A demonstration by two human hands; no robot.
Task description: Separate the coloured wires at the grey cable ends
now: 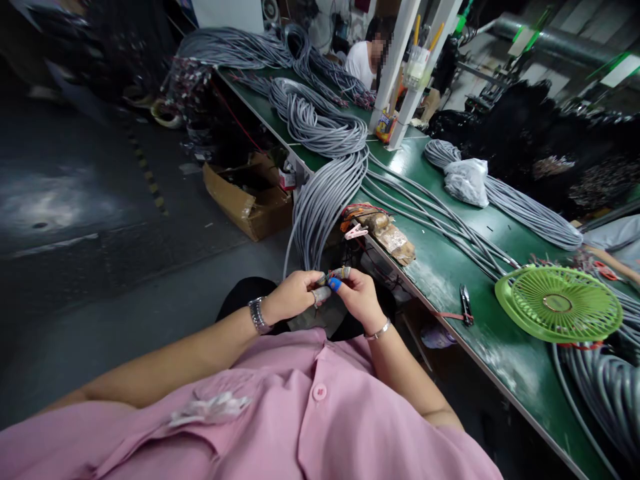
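Observation:
Close in front of my lap, my left hand [294, 298] and my right hand [361, 301] meet with fingertips pinched on the end of a grey cable. Small coloured wires [330, 274] show between them. Wrappings cover some fingers, and a blue cover [335, 285] sits on one digit of the right hand. Just beyond, a bundle of grey cables [327, 200] hangs over the table edge toward my hands. Which cable of the bundle I grip is hard to make out.
The green table [445, 267] bears coiled cables [320, 120], a taped block [393, 240] with a pink clip [357, 231], thread snips [466, 305], a green fan [557, 303] and a plastic bag [466, 181]. A cardboard box [250, 200] stands on the floor. Another person [361, 61] sits beyond.

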